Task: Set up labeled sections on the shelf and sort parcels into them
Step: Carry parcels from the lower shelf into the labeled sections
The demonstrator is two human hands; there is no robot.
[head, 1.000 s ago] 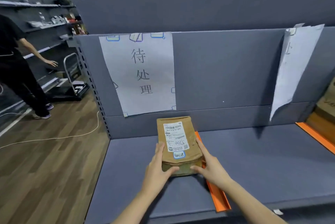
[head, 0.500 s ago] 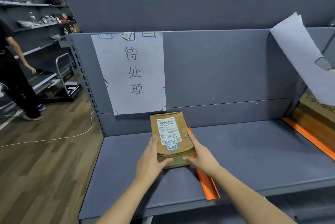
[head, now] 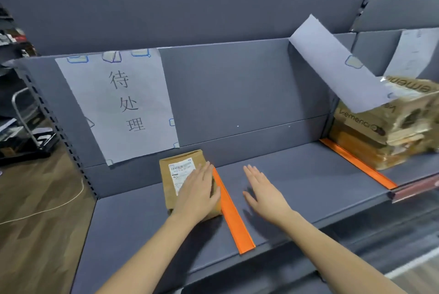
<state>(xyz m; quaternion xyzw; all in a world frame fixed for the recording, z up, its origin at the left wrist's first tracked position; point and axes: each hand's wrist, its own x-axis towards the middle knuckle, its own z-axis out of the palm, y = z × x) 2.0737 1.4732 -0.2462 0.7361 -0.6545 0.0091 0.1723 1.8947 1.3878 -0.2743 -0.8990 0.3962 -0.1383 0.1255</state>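
Shelving [head: 297, 174] in grey steel fills the view, with a handwritten paper sign [head: 118, 103] taped to its back panel left of the nearer orange divider [head: 234, 217] and, well to that divider's right, a second sheet [head: 332, 67] hanging askew above stacked cartons [head: 380, 132]. The brown parcel [head: 180, 170] lies flat against the divider's left edge under the left hand [head: 197, 194], fingers straight and together on top, while the right hand [head: 263, 194] is spread open and holds nothing just right of the divider. A sideways push from that flat palm could well ride the parcel onto the divider or shift the strip, blurring the sections.
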